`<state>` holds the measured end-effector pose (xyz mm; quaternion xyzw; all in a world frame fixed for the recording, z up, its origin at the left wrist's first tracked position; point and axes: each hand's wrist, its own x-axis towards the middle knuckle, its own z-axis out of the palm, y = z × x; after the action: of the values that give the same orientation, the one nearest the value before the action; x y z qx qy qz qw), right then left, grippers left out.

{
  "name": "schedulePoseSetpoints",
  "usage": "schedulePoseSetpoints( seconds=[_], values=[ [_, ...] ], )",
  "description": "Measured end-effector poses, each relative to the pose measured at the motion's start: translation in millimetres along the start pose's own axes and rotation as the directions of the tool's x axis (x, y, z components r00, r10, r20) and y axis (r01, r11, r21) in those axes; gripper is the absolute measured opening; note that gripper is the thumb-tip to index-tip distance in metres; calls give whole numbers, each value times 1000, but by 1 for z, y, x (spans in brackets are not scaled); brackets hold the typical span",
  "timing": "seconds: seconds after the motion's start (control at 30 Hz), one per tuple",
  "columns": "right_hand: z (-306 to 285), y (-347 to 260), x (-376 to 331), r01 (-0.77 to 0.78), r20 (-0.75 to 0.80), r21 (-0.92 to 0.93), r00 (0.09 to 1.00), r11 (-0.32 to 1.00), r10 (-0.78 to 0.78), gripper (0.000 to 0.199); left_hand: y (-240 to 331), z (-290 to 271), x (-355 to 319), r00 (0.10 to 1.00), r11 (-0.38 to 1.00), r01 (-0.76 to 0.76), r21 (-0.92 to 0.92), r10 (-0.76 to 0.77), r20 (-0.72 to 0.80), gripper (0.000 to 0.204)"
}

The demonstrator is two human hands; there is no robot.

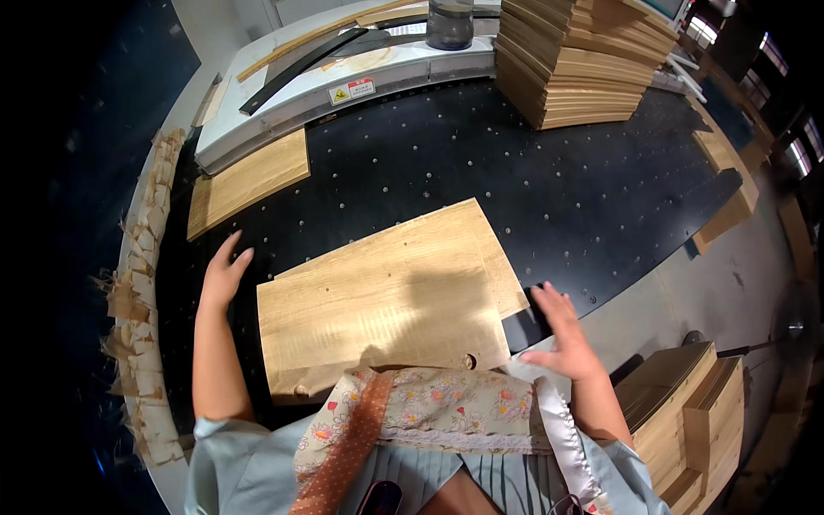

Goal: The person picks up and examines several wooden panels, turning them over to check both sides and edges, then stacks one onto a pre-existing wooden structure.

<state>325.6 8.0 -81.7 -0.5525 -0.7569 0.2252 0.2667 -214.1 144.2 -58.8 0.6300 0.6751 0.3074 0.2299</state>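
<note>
Wooden panels, pale and flat, lie stacked in the lower middle of the frame on a black tabletop, with both hands open beside them.

The top panel is a smooth, light-grained rectangle with a small round hole near its lower edge; a second panel peeks out beneath it along the right side. The left hand, fingers spread, rests flat on the tabletop just left of the panels, apart from them. The right hand, also spread and holding nothing, hovers at the panels' lower right corner. Small pale dots stud the dark tabletop. A smaller wooden board lies at upper left, a tall pile of boards stands at the top, and ragged wood offcuts line the left rim.
</note>
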Motion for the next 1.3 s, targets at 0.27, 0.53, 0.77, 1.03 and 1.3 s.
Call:
schedulePoseSetpoints(
  seconds=[0.27,0.53,0.77,1.03,1.3],
  values=[
    [0,-15,14,141,86,-56,987,988,-136,83,36,44,-170,981,670,192,-717,-127,144,67],
    [1,7,35,201,-53,30,979,979,-199,52,46,91,-161,993,931,75,-358,-104,-63,60],
    [2,9,37,284,-77,-94,954,954,-291,51,53,92,-151,986,990,52,-132,-72,-151,56],
    [-2,20,44,427,-83,-65,898,902,-431,46,97,55,-174,992,946,74,315,-103,77,80],
    [-12,24,65,491,83,-133,871,861,-484,39,122,56,-201,969,821,71,567,-193,158,91]
  ],
)
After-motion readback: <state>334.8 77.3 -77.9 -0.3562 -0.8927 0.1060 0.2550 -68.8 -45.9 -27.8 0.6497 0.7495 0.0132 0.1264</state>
